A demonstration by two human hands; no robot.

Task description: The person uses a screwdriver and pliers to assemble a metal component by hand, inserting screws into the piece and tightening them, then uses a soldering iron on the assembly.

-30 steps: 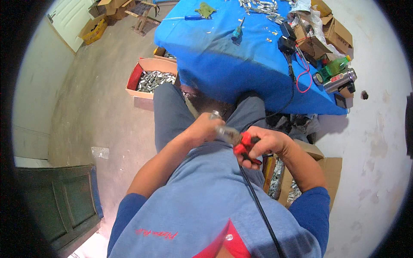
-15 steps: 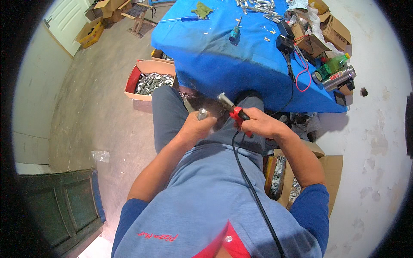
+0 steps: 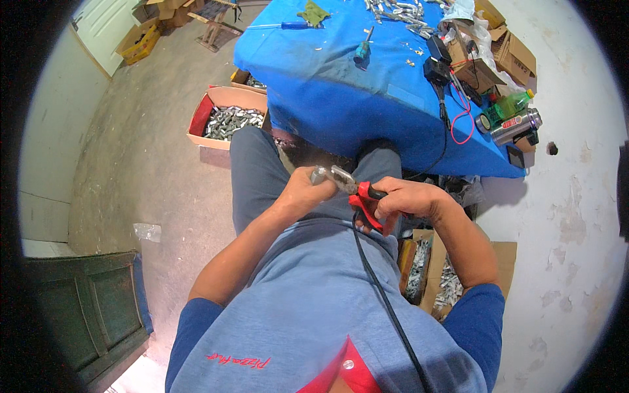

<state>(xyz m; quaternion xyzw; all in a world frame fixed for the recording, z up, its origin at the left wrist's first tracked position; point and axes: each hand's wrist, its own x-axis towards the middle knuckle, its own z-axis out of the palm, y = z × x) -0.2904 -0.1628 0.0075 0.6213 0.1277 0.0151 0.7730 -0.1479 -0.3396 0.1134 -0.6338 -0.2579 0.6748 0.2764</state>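
Note:
My left hand is closed round a small silver metal cylinder, whose end sticks out above the thumb. In my right hand is a pair of pliers with red and black handles, its steel jaws pointing toward my left hand. The jaws lie right by the metal piece; whether they touch it or grip anything is too blurred to tell. Both hands are over my lap, just short of the blue-covered table. A black cable runs down my front from beside the pliers' handles.
Beyond the table's left corner, a carton holds many metal cylinders. On the table lie screwdrivers, a green cloth, loose metal parts, a green bottle and a steel flask. Another carton of metal pieces sits by my right elbow.
The pliers' jaws have swung down and left, close to the metal cylinder. The handles are spread wider now. My left hand has moved slightly right, and the cylinder's tip has tilted.

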